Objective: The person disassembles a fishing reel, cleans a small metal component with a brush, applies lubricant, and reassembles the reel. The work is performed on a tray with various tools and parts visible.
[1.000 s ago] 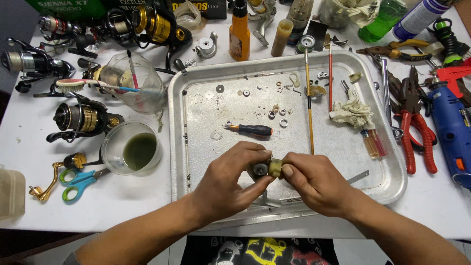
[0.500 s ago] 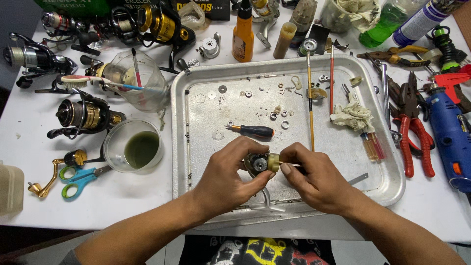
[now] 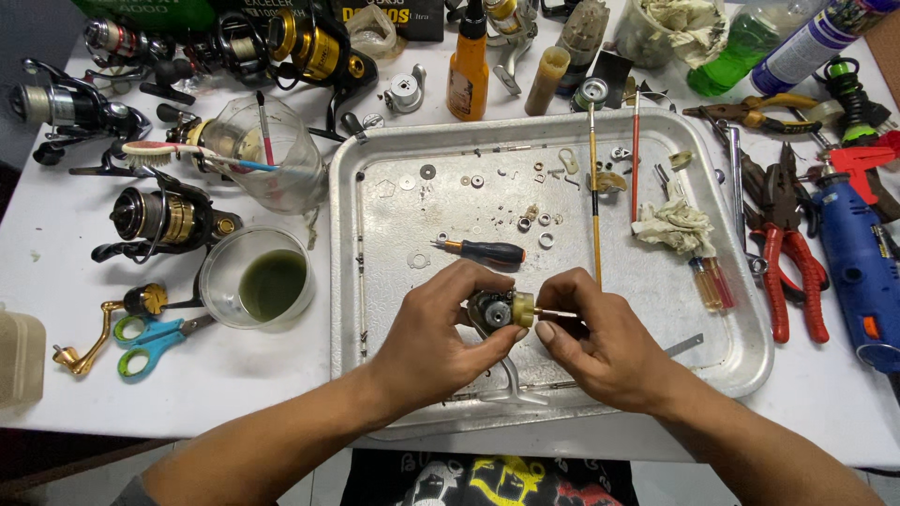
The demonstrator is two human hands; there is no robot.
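Note:
My left hand (image 3: 433,337) grips a small dark fishing-reel body (image 3: 491,311) over the front part of a metal tray (image 3: 375,234). A pale gold gear (image 3: 523,309) sits on the reel body's right side, with a thin shaft (image 3: 555,314) sticking out to the right. My right hand (image 3: 600,347) pinches that shaft between thumb and fingers. The reel's metal leg (image 3: 514,386) hangs below my hands. A small screwdriver with a black and orange handle (image 3: 487,251) lies on the tray just behind my hands.
Washers, screws and small parts lie across the tray's back half, with a crumpled rag (image 3: 677,227) and a long yellow rod (image 3: 594,197). Left of the tray: a cup of green liquid (image 3: 261,277), scissors (image 3: 155,337), several reels. Right: red pliers (image 3: 786,253), a blue rotary tool (image 3: 861,258).
My hands have drawn slightly apart. The gold gear and its shaft now show between them, where earlier my fingers covered most of the part.

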